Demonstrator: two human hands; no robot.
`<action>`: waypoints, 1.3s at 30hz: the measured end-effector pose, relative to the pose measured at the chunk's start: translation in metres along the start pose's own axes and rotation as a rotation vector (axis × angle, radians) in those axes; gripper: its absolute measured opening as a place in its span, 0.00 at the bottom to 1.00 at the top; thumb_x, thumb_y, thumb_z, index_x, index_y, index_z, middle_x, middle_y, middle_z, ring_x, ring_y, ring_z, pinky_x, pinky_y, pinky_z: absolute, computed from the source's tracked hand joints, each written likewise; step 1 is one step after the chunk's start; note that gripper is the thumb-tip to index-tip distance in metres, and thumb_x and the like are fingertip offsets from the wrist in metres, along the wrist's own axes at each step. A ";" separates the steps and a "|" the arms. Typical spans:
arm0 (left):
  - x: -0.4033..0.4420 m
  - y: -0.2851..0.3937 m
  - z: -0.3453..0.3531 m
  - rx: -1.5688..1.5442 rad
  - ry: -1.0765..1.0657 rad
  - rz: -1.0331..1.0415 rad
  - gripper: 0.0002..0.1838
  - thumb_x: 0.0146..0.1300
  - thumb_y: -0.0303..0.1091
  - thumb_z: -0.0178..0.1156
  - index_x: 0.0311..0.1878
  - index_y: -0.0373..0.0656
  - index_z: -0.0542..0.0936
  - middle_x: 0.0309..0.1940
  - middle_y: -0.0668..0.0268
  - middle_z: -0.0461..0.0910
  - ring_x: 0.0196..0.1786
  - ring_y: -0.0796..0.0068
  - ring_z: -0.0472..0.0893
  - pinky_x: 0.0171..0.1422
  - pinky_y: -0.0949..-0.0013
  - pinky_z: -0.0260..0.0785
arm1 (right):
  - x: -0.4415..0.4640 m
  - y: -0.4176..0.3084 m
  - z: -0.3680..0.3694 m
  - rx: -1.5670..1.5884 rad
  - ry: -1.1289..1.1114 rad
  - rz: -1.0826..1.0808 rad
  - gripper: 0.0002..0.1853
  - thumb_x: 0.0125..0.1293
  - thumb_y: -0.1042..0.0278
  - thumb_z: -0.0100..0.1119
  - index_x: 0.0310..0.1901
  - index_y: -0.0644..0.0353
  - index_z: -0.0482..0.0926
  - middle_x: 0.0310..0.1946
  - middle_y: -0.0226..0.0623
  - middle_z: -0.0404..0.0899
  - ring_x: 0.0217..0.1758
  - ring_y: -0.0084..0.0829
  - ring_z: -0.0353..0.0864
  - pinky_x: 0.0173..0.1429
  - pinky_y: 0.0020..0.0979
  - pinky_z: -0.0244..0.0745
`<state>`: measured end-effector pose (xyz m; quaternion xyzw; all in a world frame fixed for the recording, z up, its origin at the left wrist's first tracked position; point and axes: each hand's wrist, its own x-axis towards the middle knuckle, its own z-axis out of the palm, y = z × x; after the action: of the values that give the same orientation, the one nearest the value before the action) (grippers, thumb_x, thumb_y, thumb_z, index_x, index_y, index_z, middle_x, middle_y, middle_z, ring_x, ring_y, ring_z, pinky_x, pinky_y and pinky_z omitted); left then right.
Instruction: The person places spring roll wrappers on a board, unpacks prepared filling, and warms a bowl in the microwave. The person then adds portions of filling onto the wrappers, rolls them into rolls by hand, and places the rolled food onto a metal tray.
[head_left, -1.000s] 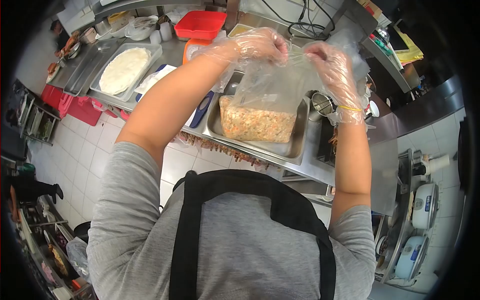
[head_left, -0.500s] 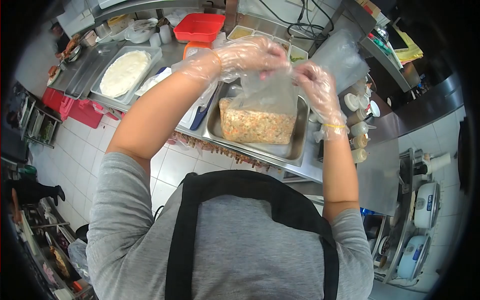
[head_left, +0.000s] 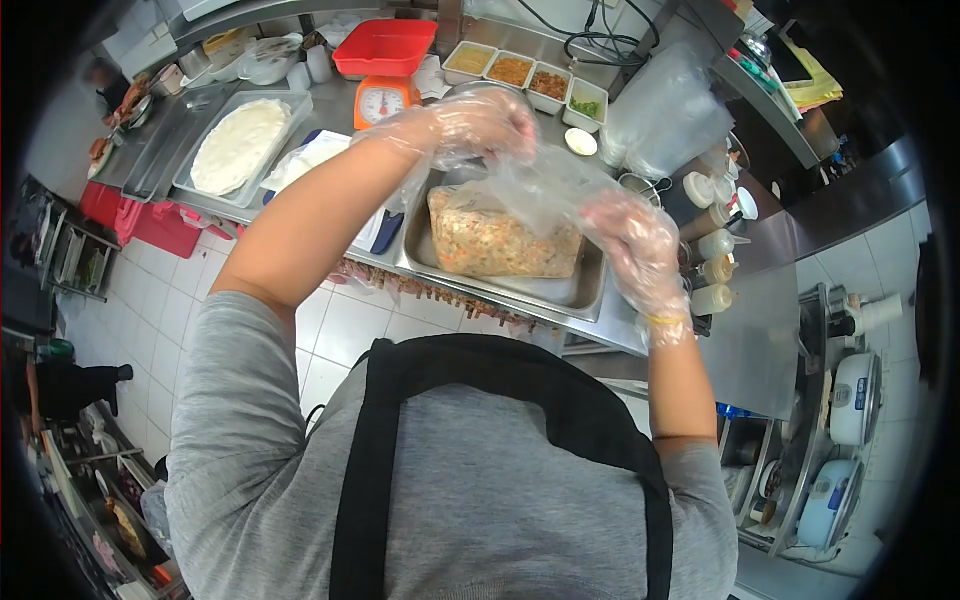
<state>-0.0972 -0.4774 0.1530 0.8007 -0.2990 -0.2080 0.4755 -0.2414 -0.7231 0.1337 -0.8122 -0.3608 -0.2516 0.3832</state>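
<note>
A clear plastic bag [head_left: 505, 232] filled with a diced, orange-flecked food mix lies in a steel pan [head_left: 592, 290] in front of me. Its loose upper part stretches slantwise between my two hands, both in clear plastic gloves. My left hand [head_left: 485, 122] is closed on the far edge of the bag, above the back of the pan. Lower down, beside the pan's right rim, my right hand [head_left: 638, 245] pinches the other side of the bag's mouth. The fingertips of both hands are partly hidden by film and glare.
Left of the pan are a tray of white dough [head_left: 240, 145], an orange scale [head_left: 384, 102] and a red basin [head_left: 385, 47]. Several small food containers [head_left: 510, 70] line the back. Plastic bags [head_left: 665, 115] and squeeze bottles [head_left: 712, 270] stand right. A person [head_left: 105, 85] is far left.
My right hand has moved down and outward, pulling the bag's top to the right. My left hand has shifted slightly left. The bag's upper part, upright before, now slants over the food.
</note>
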 end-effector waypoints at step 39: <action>0.039 -0.043 0.032 0.864 -0.095 -0.126 0.35 0.48 0.44 0.71 0.62 0.51 0.74 0.56 0.51 0.79 0.59 0.51 0.79 0.61 0.56 0.73 | -0.060 0.185 0.101 0.223 0.235 0.971 0.31 0.49 0.73 0.73 0.56 0.63 0.72 0.48 0.41 0.81 0.50 0.33 0.82 0.54 0.33 0.79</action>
<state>-0.0756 -0.5081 0.0980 0.9323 -0.3307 -0.1290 0.0690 -0.1205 -0.7484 -0.0474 -0.8066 0.0790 -0.0940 0.5782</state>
